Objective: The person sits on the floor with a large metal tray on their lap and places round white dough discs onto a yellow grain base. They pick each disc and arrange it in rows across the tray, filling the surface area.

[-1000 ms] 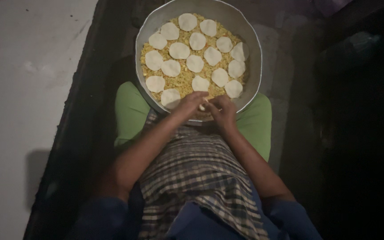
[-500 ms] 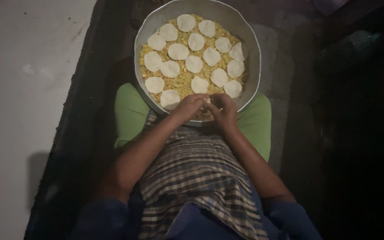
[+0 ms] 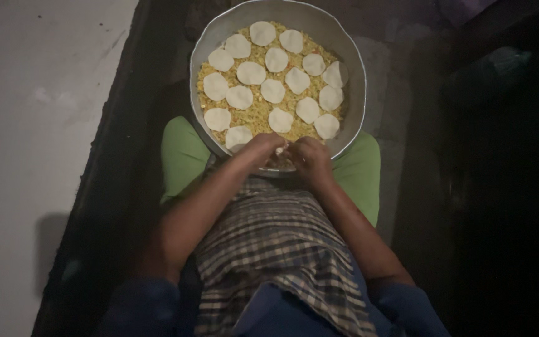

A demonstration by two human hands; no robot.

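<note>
Grey metal bowl (image 3: 350, 56), wide & round, sits in front of a seated person, seen from above. Its near rim rests against the person's green-clad knees (image 3: 182, 153). Bowl is filled w/ a yellow crumbly mixture (image 3: 257, 115), flecked w/ a few red bits. On top of the mixture lie many small white dough discs (image 3: 251, 73), flat & round, set close in rough rows, most just apart, some touching at the edges.

Both hands meet at the bowl's near edge, over the mixture. Left hand (image 3: 262, 150) has fingers curled inward, knuckles up, fingertips pressed toward the right hand. Right hand (image 3: 310, 159) is also curled, fingers bent down & in. Between the two hands a small pale piece (image 3: 280, 150) shows, pinched by fingertips of both; too small & shaded to tell exactly what it is, or which hand grips it more. Neither hand lies flat or spread.

Forearms run from lower corners of the view up to the bowl, bare below blue sleeves (image 3: 138, 306). A checked cloth (image 3: 276, 249), grey & dark plaid, lies over the lap between the arms, just below the bowl.

To the left, a pale grey floor (image 3: 32, 125). Person sits on a dark strip (image 3: 120, 175) beside it. Right side of the view is very dark; little can be made out there.
</note>
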